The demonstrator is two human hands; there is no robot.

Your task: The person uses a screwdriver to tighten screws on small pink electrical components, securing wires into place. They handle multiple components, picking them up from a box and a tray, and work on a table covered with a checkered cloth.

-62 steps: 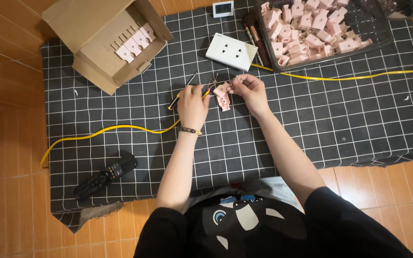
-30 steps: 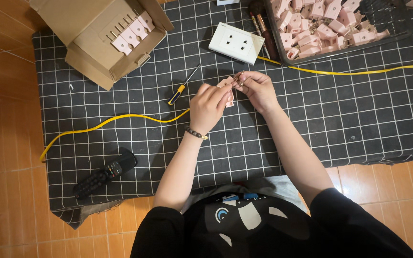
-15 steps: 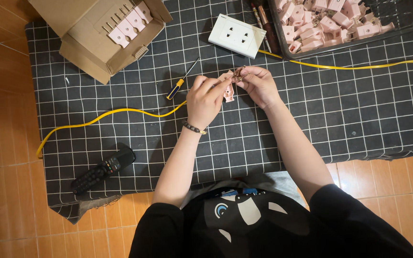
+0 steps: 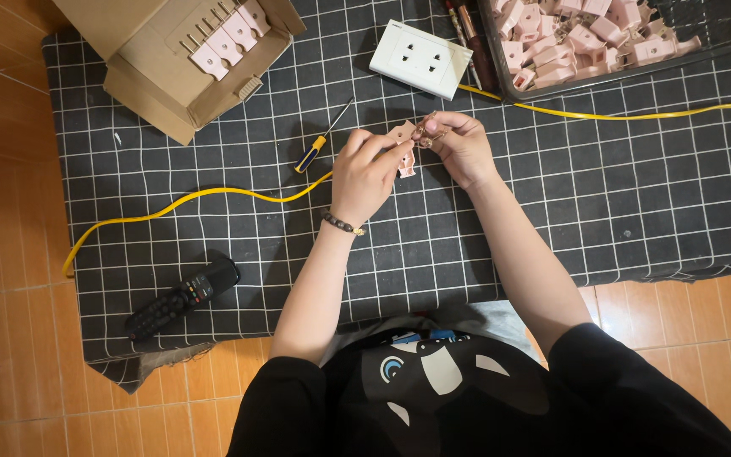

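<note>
My left hand (image 4: 367, 173) and my right hand (image 4: 458, 145) meet above a black checked cloth (image 4: 602, 203). Between their fingertips sits a small pink plug part (image 4: 403, 145). My left fingers pinch its lower side. My right fingers hold a small brass metal piece (image 4: 427, 131) against its top edge. A beaded bracelet circles my left wrist. A screwdriver (image 4: 321, 140) with a yellow and blue handle lies just left of my left hand.
A yellow cable (image 4: 196, 196) runs across the cloth. A white wall socket (image 4: 420, 58) lies at the top, beside a dark tray (image 4: 704, 46) of several pink plug parts. A cardboard box (image 4: 162, 80) holds more pink parts. A black remote (image 4: 181, 298) lies lower left.
Both hands have stayed together on the pink part, turning it slightly. The camera has shifted, so the whole scene sits lower and further right in view.
</note>
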